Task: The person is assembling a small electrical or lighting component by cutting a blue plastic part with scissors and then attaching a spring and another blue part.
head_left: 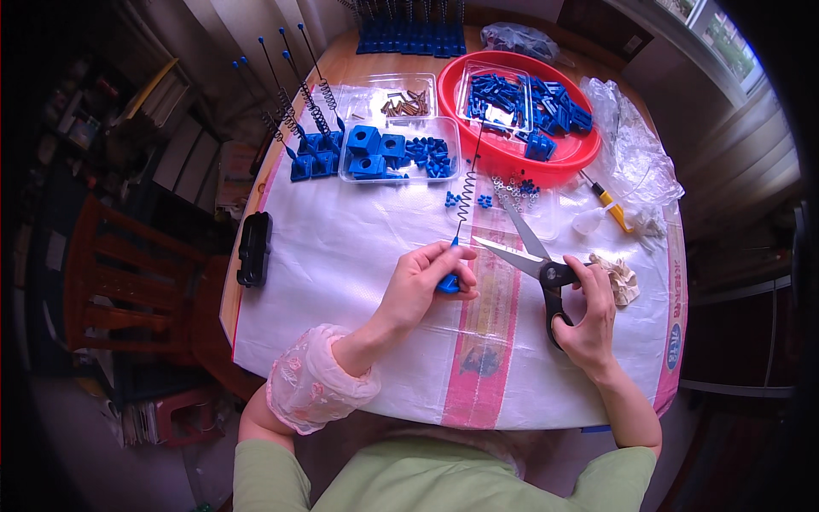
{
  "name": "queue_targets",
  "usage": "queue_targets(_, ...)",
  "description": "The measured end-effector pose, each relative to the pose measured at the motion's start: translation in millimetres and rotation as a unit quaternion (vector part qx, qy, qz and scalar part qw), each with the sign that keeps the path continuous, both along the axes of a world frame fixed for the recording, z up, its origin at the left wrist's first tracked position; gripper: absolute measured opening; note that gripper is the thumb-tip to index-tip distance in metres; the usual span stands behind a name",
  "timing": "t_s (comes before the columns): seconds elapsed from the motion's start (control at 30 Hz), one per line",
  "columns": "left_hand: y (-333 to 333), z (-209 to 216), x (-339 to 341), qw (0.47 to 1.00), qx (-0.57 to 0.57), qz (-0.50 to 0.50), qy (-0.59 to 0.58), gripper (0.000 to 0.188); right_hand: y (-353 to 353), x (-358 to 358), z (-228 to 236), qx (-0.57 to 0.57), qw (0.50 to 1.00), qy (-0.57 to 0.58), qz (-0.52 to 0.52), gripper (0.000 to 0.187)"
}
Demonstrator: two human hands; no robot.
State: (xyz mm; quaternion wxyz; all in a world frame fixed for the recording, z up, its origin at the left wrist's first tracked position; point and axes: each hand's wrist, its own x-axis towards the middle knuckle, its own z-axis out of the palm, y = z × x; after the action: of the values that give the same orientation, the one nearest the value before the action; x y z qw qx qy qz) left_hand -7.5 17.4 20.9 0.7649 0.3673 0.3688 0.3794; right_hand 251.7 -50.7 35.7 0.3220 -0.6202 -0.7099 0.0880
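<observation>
My left hand (418,280) pinches the blue lower end of a thin dark wire piece (465,198), which has a coiled zigzag middle and a straight upper stem. The wire stands nearly upright above the table. My right hand (589,322) has its fingers through the black handles of a pair of scissors (554,275). Their blades are spread apart and point up and left, the lower one reaching close to my left hand. Small blue parts (485,201) and little metal nuts (516,192) lie beyond the blades.
A red basin (563,166) of blue parts stands at the far right. A clear tray (397,177) holds blue blocks and cones; coiled wires rise from blue blocks (317,162) at its left. A yellow-handled tool (614,213), crumpled tissue (621,282) and black case (254,249) lie around.
</observation>
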Motion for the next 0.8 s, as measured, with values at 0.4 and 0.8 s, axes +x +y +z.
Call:
queue_targets(0.4, 0.0, -4.5, 0.7, 0.999, -0.012, 0.007, -0.047, 0.029, -1.0, -2.0, 4.9, 0.000, 0.999, -0.022, 0.031, 0.071)
queue_targets(0.8, -4.0, -1.6, 4.6, 0.999, 0.038, -0.014, -0.016, 0.028, -1.5, -0.8, 4.6, 0.013, 0.998, -0.039, 0.047, 0.075)
